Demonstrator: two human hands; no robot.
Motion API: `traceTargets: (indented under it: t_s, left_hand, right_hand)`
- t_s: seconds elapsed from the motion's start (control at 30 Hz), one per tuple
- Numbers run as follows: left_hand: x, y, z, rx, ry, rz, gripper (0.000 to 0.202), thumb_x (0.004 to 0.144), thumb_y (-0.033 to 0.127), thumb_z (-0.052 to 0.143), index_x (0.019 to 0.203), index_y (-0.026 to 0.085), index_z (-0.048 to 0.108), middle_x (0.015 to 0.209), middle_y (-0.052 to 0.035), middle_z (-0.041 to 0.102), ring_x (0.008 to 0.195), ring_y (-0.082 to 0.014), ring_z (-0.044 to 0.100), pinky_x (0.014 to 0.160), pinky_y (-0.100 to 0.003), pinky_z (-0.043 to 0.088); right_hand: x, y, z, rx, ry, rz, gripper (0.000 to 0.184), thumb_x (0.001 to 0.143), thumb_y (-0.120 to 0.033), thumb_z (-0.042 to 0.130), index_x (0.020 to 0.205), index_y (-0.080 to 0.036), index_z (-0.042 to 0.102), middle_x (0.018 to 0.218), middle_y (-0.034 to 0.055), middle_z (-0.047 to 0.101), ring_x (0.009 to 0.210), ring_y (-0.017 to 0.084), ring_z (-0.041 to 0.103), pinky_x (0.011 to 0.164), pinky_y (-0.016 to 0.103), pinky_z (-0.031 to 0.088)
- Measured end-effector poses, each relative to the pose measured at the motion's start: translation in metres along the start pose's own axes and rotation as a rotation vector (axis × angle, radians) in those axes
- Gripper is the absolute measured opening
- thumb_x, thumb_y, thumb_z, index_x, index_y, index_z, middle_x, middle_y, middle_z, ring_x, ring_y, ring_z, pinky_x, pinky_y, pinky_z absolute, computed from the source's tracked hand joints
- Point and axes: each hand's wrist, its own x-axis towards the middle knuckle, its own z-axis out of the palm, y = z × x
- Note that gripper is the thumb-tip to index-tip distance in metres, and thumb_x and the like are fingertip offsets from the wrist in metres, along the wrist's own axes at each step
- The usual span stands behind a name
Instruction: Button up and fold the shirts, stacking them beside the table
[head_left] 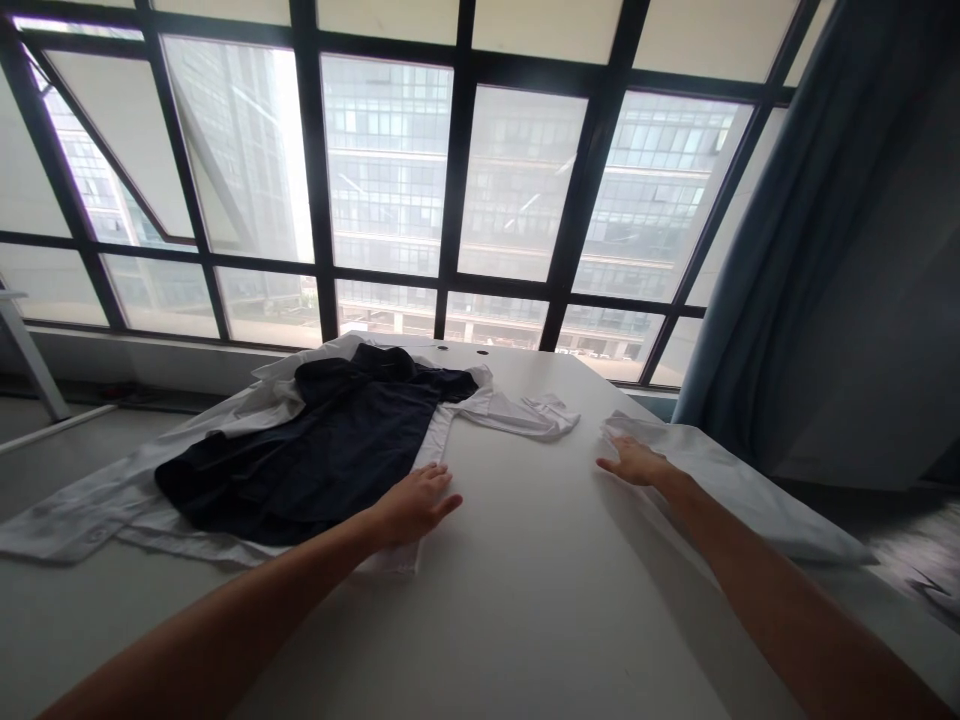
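A dark navy garment (322, 440) lies spread on the table over white shirts, whose sleeves reach out to the left and right. One white sleeve (525, 415) stretches across the tabletop beyond my hands. My left hand (420, 505), fingers outstretched and thumb apart, is at the right edge of the white shirt (431, 445); whether it presses on the cloth I cannot tell. On the other side, my right hand (636, 463) is open at the near-left edge of a white, sheet-like piece (727, 480), apparently touching it. Whether that piece is fabric or plastic is unclear.
The white table (510, 610) runs toward large black-framed windows (457, 170). Two dark round holes (482, 352) show near its far edge. A blue-grey curtain (802, 230) hangs at the right. At the far left stands a white metal leg frame (30, 350).
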Motion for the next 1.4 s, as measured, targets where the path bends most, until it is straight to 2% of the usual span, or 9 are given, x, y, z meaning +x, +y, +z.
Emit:
traceTargets:
  t_s: [0.1,0.2,0.43,0.57,0.7,0.83,1.0,1.23,1.4]
  left_hand:
    - [0.004,-0.013,-0.014,-0.096,0.104,-0.024,0.048,0.093,0.044,0.047,0.129,0.014,0.059,0.140,-0.0135,0.055,0.130,-0.0238,0.049,0.112,-0.033,0.035]
    - [0.003,-0.026,-0.029,0.018,0.156,-0.138,0.043,0.086,0.037,0.056,0.121,0.012,0.063,0.129,-0.0141,0.060,0.121,-0.0264,0.055,0.108,-0.033,0.040]
    - [-0.009,-0.041,-0.040,0.328,0.069,-0.410,0.023,0.086,0.023,0.050,0.097,0.010,0.066,0.104,-0.0169,0.066,0.100,-0.0271,0.065,0.086,-0.033,0.048]
    - [-0.007,-0.015,-0.044,0.292,0.161,-0.401,0.017,0.086,0.018,0.048,0.091,0.011,0.063,0.095,-0.0148,0.067,0.092,-0.0242,0.065,0.077,-0.030,0.046]
    - [-0.011,0.040,-0.047,-0.038,0.222,-0.161,0.010,0.082,0.019,0.049,0.078,0.015,0.057,0.073,-0.0031,0.061,0.069,-0.0154,0.056,0.063,-0.025,0.038]
    - [-0.026,0.079,-0.053,-0.479,-0.216,-0.074,0.010,0.071,0.024,0.050,0.063,0.018,0.048,0.057,0.0050,0.042,0.053,-0.0097,0.036,0.051,-0.024,0.027]
    - [-0.044,0.083,-0.065,-0.803,-0.648,0.050,0.025,0.067,0.040,0.060,0.068,0.019,0.047,0.058,0.0080,0.037,0.052,-0.0080,0.029,0.049,-0.023,0.022]
    - [-0.043,0.068,-0.066,-0.905,-0.635,0.041,0.023,0.066,0.036,0.063,0.069,0.018,0.049,0.059,0.0071,0.040,0.052,-0.0076,0.031,0.050,-0.023,0.023]
    - [-0.047,0.063,-0.072,-0.928,-0.635,0.074,0.022,0.064,0.032,0.064,0.063,0.018,0.048,0.056,0.0066,0.037,0.052,-0.0073,0.029,0.050,-0.022,0.021]
  right_hand:
    - [-0.022,-0.037,0.001,-0.109,-0.147,-0.138,0.073,0.092,-0.051,0.050,0.150,-0.010,0.034,0.158,0.0170,0.027,0.146,0.031,0.023,0.117,0.048,0.023]
    - [-0.042,-0.072,0.006,-0.068,-0.241,-0.332,0.066,0.094,-0.049,0.045,0.147,-0.010,0.040,0.155,0.0174,0.034,0.144,0.029,0.029,0.116,0.043,0.025]
    - [-0.068,-0.098,0.020,-0.047,-0.105,-0.333,0.051,0.098,-0.041,0.034,0.138,-0.013,0.051,0.147,0.0192,0.045,0.138,0.031,0.039,0.112,0.044,0.032]
    - [-0.073,-0.096,0.025,-0.079,-0.064,-0.338,0.054,0.100,-0.040,0.028,0.142,-0.011,0.046,0.150,0.0183,0.041,0.139,0.031,0.037,0.111,0.044,0.032]
    - [-0.072,-0.095,0.028,-0.095,-0.024,-0.337,0.051,0.100,-0.040,0.029,0.138,-0.014,0.050,0.147,0.0174,0.046,0.135,0.031,0.043,0.108,0.044,0.035]
    - [-0.072,-0.095,0.030,-0.080,0.050,-0.354,0.046,0.099,-0.039,0.033,0.128,-0.015,0.058,0.140,0.0174,0.053,0.124,0.031,0.052,0.101,0.043,0.040]
    - [-0.066,-0.109,0.031,-0.009,0.092,-0.409,0.041,0.096,-0.032,0.038,0.125,-0.014,0.062,0.133,0.0151,0.058,0.117,0.028,0.056,0.098,0.039,0.043]
    - [-0.020,-0.181,0.032,0.182,0.060,-0.569,0.059,0.087,-0.018,0.054,0.145,-0.021,0.046,0.145,0.0099,0.049,0.126,0.025,0.051,0.105,0.034,0.040]
    - [0.006,-0.228,0.040,0.112,0.080,-0.597,0.044,0.087,-0.012,0.054,0.127,-0.024,0.064,0.129,0.0082,0.061,0.116,0.022,0.058,0.098,0.028,0.044]
